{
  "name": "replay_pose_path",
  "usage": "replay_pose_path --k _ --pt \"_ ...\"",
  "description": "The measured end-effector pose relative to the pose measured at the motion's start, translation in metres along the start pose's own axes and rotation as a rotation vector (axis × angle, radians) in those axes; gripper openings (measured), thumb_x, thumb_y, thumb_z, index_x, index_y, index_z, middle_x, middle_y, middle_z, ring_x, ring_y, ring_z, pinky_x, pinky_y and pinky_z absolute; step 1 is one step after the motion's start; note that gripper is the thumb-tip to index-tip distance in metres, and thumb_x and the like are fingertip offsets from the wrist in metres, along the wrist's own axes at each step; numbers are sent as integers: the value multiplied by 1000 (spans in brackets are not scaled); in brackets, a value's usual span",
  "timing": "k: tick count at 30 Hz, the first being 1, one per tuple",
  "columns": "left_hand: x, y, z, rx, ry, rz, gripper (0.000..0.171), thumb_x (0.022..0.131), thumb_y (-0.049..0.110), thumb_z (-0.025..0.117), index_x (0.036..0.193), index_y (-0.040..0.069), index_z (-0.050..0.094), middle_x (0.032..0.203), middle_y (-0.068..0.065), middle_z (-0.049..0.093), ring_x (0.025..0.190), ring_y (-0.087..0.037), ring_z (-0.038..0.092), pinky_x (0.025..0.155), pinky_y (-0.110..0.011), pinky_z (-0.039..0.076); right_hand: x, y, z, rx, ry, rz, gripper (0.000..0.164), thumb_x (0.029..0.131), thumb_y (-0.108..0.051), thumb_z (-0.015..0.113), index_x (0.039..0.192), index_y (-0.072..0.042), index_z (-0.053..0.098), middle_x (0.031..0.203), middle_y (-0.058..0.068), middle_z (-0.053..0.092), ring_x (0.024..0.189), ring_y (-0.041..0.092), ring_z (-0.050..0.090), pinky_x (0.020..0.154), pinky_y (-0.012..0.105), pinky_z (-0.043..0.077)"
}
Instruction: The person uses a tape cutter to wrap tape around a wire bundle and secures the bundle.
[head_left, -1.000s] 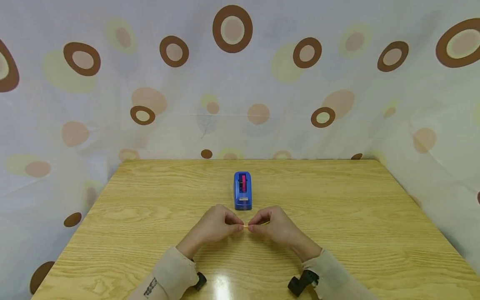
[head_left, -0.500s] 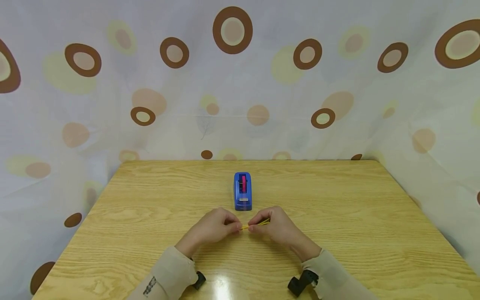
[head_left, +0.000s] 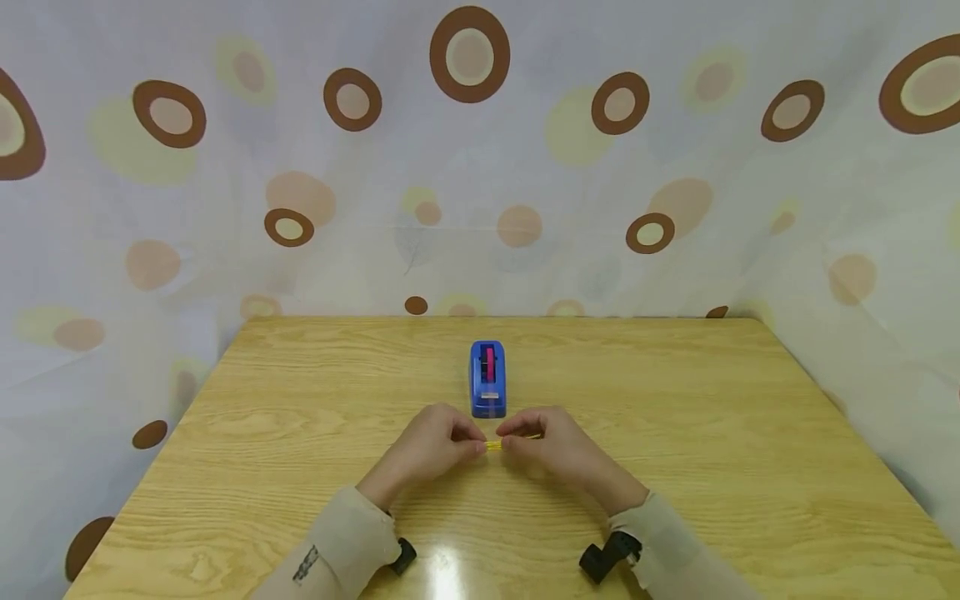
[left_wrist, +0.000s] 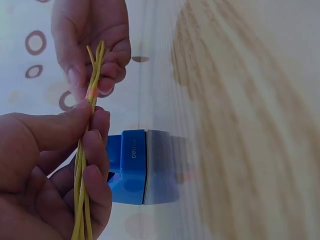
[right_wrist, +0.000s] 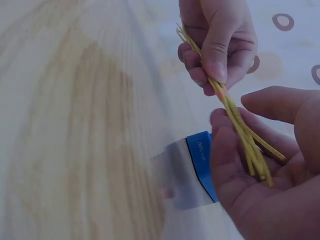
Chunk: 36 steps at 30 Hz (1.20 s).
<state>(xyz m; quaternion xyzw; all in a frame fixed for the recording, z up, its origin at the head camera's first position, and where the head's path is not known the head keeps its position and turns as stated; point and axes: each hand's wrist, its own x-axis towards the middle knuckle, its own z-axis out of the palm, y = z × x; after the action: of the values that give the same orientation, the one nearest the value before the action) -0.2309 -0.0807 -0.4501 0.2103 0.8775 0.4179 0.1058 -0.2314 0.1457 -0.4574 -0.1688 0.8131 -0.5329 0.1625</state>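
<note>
A slim bundle of yellow strands, like rubber bands (left_wrist: 81, 175), has a narrow orange-pink band (left_wrist: 91, 93) around it. My left hand (head_left: 435, 443) pinches the bundle between thumb and fingers, close beside the band. Strands run back through that palm in the left wrist view. My right hand (head_left: 564, 450) is at the other end. In the right wrist view its thumb is lifted away, and the loose yellow ends (right_wrist: 250, 145) lie over the loosely bent fingers. Just beyond both hands stands a blue tape dispenser (head_left: 489, 408) with a pink roll (head_left: 491, 365).
The wood-grain table (head_left: 300, 392) runs back to a patterned cloth (head_left: 360, 275) hanging behind and at the sides. Each sleeved wrist carries a small black camera, one (head_left: 403, 556) on the left and another (head_left: 600, 562) on the right.
The right thumb and index finger have parted from their pinch on the bundle. The left hand keeps its hold. More yellow shows between the hands than one second ago.
</note>
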Motion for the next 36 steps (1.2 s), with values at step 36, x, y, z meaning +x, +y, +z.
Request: replay_pose_path --k 36 --pt "3 -1 -2 64 -102 -8 20 99 19 62 86 10 74 72 4 63 65 -9 53 61 -27 44 2 6 3 45 57 3 6 92 -8 69 94 -4 72 100 5 67 97 20 54 82 35 47"
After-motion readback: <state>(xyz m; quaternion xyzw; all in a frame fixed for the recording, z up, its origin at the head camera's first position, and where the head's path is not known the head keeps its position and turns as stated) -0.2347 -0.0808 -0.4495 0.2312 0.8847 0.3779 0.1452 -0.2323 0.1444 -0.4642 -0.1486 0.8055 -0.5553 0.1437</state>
